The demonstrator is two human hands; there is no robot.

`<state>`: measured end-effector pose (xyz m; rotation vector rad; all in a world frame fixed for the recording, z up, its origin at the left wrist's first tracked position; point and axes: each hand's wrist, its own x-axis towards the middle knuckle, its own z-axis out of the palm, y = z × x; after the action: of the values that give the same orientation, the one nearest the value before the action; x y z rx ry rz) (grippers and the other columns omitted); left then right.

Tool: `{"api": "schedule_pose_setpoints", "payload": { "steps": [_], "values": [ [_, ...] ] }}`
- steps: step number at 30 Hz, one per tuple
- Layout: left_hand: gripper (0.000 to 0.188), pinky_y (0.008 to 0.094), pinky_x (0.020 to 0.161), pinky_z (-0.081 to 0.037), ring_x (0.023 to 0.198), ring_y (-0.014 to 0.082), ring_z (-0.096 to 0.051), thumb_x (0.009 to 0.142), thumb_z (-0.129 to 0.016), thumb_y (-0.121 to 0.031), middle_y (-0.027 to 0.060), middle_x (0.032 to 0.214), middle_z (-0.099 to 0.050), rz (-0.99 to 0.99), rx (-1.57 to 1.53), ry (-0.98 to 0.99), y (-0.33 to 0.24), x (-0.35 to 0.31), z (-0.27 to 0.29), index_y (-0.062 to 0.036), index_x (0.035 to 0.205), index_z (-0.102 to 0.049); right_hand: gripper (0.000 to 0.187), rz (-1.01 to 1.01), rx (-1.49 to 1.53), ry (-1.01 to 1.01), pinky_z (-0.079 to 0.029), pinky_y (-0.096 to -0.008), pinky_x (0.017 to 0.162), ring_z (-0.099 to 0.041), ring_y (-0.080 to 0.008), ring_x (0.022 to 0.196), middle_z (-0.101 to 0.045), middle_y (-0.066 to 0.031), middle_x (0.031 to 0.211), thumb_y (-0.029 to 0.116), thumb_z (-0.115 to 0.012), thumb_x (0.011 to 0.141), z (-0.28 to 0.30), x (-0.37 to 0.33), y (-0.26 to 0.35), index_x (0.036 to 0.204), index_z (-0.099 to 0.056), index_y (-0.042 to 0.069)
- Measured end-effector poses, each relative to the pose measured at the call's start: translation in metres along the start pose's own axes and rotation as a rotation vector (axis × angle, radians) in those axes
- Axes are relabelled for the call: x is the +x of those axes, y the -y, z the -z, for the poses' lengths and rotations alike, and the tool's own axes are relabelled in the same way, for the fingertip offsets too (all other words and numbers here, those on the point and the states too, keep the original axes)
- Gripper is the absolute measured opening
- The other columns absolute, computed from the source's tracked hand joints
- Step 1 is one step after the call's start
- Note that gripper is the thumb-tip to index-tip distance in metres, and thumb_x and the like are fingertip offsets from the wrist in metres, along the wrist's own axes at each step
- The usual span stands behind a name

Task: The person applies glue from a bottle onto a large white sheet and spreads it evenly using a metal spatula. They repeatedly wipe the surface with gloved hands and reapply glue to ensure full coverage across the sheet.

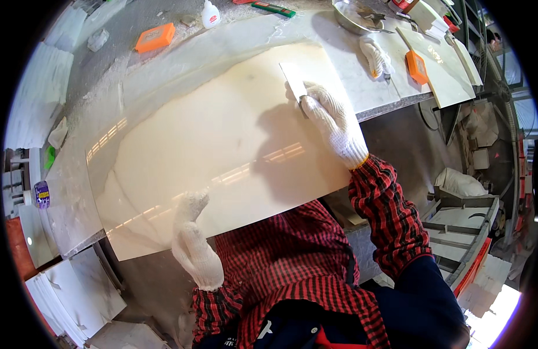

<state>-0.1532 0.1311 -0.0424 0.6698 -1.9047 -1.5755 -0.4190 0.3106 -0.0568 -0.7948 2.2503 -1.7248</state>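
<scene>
A glossy cream slab with faint grey veining lies across the workbench, its near edge overhanging toward me. My right hand, in a white knitted glove, is closed on a thin white rectangular piece over the slab's far right part. The piece's lower end is hidden by my fingers. At the near left edge of the slab is my left hand, also gloved. Its fingers reach over the surface, bent a little, with nothing seen in them. I cannot tell whether they press on the slab.
Along the back of the bench are an orange box, a white squeeze bottle and a green tool. At the right are a metal bowl, a spare glove and another orange box. A purple can is far left.
</scene>
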Motion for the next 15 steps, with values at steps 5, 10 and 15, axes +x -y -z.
{"api": "schedule_pose_setpoints", "payload": {
  "steps": [5,10,15],
  "values": [
    [0.057,0.049,0.114,-0.046,0.124,0.0338,-0.064,0.113,-0.038,-0.036,0.0236,0.13,-0.066,-0.067,-0.058,-0.068,-0.002,-0.005,0.005,0.0115,0.138,-0.056,0.033,-0.201,0.22,-0.02,-0.044,-0.0273,0.099,-0.056,-0.0111,0.11,-0.066,-0.004,0.12,0.022,-0.053,0.109,-0.01,-0.007,0.022,0.128,-0.066,-0.002],
    [0.058,0.0477,0.111,-0.047,0.117,0.0346,-0.066,0.112,-0.037,-0.036,0.026,0.125,-0.067,-0.12,-0.086,-0.181,-0.016,-0.017,0.006,0.0143,0.133,-0.058,0.03,-0.224,0.164,0.165,-0.052,-0.0338,0.092,-0.064,-0.0141,0.101,-0.07,-0.0045,0.109,0.023,-0.059,0.108,-0.101,-0.068,0.049,0.128,-0.065,0.002],
    [0.074,0.0478,0.107,-0.046,0.091,0.0324,-0.066,0.11,-0.034,-0.053,0.0223,0.098,-0.07,-0.313,-0.091,-0.232,-0.038,-0.031,-0.002,0.0133,0.112,-0.066,0.019,0.163,0.487,0.286,-0.052,-0.0378,0.093,-0.067,-0.03,0.103,-0.067,-0.0184,0.117,0.016,-0.061,0.103,-0.146,-0.08,0.075,0.114,-0.064,0.001]
  ]
}}
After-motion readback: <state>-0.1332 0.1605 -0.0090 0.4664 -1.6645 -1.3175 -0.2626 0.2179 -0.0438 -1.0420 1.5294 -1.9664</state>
